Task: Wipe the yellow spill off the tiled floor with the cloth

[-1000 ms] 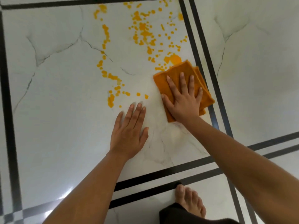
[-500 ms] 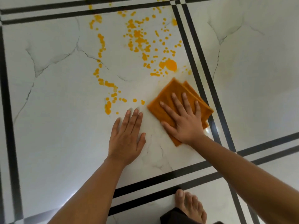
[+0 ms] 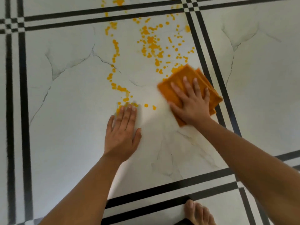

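A folded orange cloth (image 3: 180,77) lies flat on the white tiled floor (image 3: 68,127). My right hand (image 3: 190,101) presses down on it with fingers spread. The yellow spill (image 3: 151,43) is a scatter of drops and blobs beyond and to the left of the cloth, with one trail (image 3: 116,51) running down toward my left hand. My left hand (image 3: 122,133) rests palm-down on the bare tile, fingers together, holding nothing; its fingertips touch the nearest yellow drops (image 3: 128,103). The cloth's far corner covers the edge of the spill.
Double black stripes (image 3: 209,62) border the tile on all sides; some drops lie across the far stripes (image 3: 103,12). A bare foot (image 3: 197,211) stands on the tile at the bottom right.
My right hand has pushed the cloth away from me, back up to the edge of the spill. My left hand stays planted on the tile. The view has tilted so more floor shows.
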Demonstrator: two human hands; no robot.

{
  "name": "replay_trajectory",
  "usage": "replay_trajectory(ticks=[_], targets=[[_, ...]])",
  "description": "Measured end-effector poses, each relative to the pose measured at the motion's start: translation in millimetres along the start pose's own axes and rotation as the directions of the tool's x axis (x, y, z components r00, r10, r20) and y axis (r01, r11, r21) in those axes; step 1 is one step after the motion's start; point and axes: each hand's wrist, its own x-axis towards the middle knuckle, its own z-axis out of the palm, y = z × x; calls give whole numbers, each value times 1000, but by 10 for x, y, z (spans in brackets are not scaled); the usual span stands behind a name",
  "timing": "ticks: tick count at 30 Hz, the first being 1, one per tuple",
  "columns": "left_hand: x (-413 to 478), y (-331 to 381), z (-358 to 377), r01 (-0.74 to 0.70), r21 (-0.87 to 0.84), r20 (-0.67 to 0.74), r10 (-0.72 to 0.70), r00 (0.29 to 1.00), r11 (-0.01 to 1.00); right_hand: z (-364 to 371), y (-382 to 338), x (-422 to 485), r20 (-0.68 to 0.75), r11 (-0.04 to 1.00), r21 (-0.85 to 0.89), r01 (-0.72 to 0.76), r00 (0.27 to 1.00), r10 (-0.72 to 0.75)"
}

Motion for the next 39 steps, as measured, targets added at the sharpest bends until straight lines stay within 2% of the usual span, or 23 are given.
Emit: replay_trajectory(ticks=[2,3,4,6,7,8,9,11,13,14,16,18,20,21,24,25,27,29,31,33,35,37,39], targets=[[61,-92,-21,27,10,-28,-26,999,1000,-20,-232,297,-5,982,44,-186,983,186],[89,-143,-36,43,19,-35,-42,999,999,17,-397,299,-29,979,41,-202,979,203],[116,-195,-55,63,23,-38,-62,997,998,71,-539,207,-58,989,38,-145,987,147],[208,-304,-78,103,23,-54,-102,993,994,168,-620,-110,-74,994,-26,102,992,-103],[254,-351,-85,127,27,-59,-125,990,992,156,-532,-228,-27,974,-53,220,975,-222],[299,-397,-95,149,32,-64,-147,987,988,113,-413,-205,8,953,-66,296,955,-297],[337,-450,-107,160,39,-68,-157,985,986,74,-308,-71,21,954,-69,291,957,-291],[403,-581,-127,157,35,-52,-155,987,987,-22,-318,362,2,997,-16,77,997,-77],[436,-776,-142,138,11,-7,-138,990,990,-26,-592,696,18,980,66,-190,982,189],[428,-861,-146,118,4,19,-118,993,993,4,-782,730,12,967,74,-244,970,244],[443,-996,-167,52,24,50,-53,997,998,109,-1106,549,-52,988,57,-146,987,149],[459,-1039,-181,17,25,65,-18,998,1000,216,-1170,146,-85,994,-24,106,991,-108],[433,-1061,-190,9,9,60,-10,998,1000,209,-1045,91,-68,972,-67,227,970,-232],[405,-1078,-188,16,6,51,-16,999,1000,173,-1009,266,-66,976,-64,206,975,-210],[291,-1152,-174,137,-11,28,-137,990,990,98,-1261,814,-37,999,-1,-44,998,44],[276,-1173,-180,168,-17,15,-167,986,986,108,-1419,836,-37,999,2,-42,998,42],[289,-1196,-200,158,-6,1,-158,987,987,187,-1591,604,-47,986,-16,169,984,-169],[328,-1249,-228,164,-4,1,-164,987,987,225,-1488,267,-32,929,-37,369,928,-370],[313,-1311,-243,246,-30,-12,-247,969,969,167,-1348,374,-12,939,-5,345,939,-345],[275,-1327,-216,304,-32,-7,-304,953,952,92,-1413,813,-1,986,45,162,987,-163],[293,-1306,-204,310,-26,0,-310,951,950,66,-1627,1140,25,994,26,103,994,-104],[281,-1306,-202,303,-38,13,-302,953,952,116,-1818,1083,24,977,-19,213,977,-213],[213,-1320,-218,271,-42,12,-271,962,962,176,-1756,763,10,916,-98,389,921,-390]])
